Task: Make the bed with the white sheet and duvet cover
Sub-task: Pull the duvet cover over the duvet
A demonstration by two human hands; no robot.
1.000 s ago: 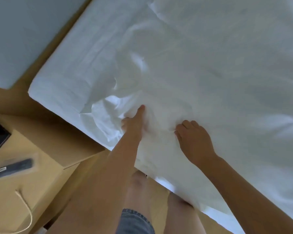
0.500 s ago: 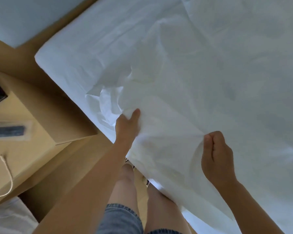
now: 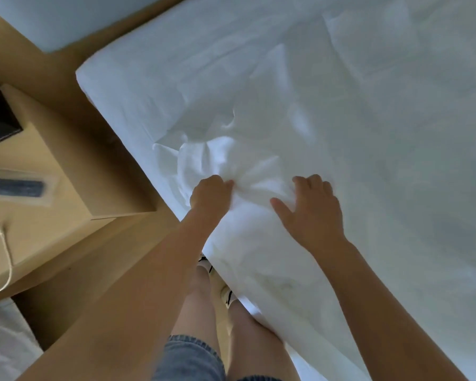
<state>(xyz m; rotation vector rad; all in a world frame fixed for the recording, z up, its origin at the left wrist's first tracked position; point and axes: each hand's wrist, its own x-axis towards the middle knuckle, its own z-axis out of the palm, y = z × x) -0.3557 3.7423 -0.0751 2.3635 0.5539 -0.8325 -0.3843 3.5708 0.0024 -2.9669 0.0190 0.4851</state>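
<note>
Two hands, yours, at the bed's [image 3: 138, 86] near edge. Left hand [image 3: 210, 195]: fingers curled, pinching a gathered bunch of white fabric [image 3: 226, 155], seemingly the duvet cover; arm outstretched. Right hand [image 3: 312, 213]: just beside, palm down, fingers loosely spread, pressing the same fabric.

The sheet [image 3: 341, 133] is white woven cloth, matt and soft-looking. It lies smooth over most of the bed and is creased into fine folds where it bunches near the edge. The bedside table [image 3: 66, 166] is pale wood or wood-look board with a smooth matt finish. On it a dark remote [image 3: 14, 188] lies in a clear plastic sleeve with a faint sheen, near a thin whitish cord [image 3: 7, 259]. The shorts [image 3: 190, 358] are blue denim, coarse, with a frayed hem. The socks [image 3: 226, 294] are white knit with dark stripes.
</note>
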